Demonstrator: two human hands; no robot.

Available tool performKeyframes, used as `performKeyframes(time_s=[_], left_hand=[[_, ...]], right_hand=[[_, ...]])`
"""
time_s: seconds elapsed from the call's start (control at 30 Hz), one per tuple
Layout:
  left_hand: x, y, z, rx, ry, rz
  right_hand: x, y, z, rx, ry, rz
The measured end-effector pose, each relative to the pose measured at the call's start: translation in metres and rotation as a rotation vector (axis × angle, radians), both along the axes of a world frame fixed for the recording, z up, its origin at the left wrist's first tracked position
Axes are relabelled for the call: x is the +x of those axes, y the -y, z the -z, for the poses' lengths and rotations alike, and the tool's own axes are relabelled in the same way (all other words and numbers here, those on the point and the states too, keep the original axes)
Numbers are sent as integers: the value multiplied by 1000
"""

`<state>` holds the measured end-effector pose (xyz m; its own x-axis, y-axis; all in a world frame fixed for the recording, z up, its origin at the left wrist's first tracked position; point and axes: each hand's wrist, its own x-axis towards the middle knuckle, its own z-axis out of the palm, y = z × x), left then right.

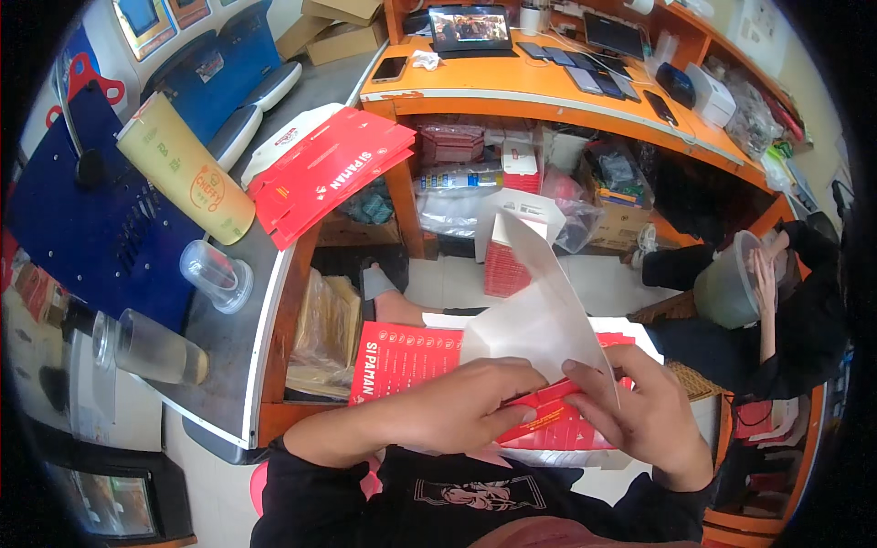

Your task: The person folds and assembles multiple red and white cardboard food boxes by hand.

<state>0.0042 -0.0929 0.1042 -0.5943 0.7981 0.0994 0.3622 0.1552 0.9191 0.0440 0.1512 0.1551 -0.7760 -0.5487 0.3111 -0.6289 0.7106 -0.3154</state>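
A partly folded paperboard box (531, 322), white inside and red outside, stands tilted between my hands over my lap. My left hand (497, 401) grips its near red edge, thumb towards me. My right hand (627, 404) pinches the same edge farther right, fingers on the white panel. Beneath lie flat red printed cartons (408, 349), spread across my lap. More flat red cartons (329, 171) lie on the grey counter at the left. Beyond the box, on the floor, stands a stack of folded red boxes (505, 270) with a white lid flap at the top.
On the grey counter (236, 342) stand a tall roll of printed film (185, 168) and clear plastic cups (216, 277). An orange desk (466, 85) ahead holds a tablet (470, 31) and several phones (582, 79). At the right sits another person holding a translucent tub (730, 288).
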Motion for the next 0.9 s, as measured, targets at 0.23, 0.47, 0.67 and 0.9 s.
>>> performKeyframes(time_s=[0.23,0.47,0.67,0.9], left_hand=[[-3,-1,-20,-108,144,56],[-10,-16,-9,407,456,-302],[-17,-33,-13,731,435,-402],[-21,-52,-3,912,559,-383]], right_hand=[[-2,2,-7,65,150,-136],[-4,16,24,-290,-260,-93],[-7,8,64,-507,-354,-132],[-9,10,71,-349,-596,-30]])
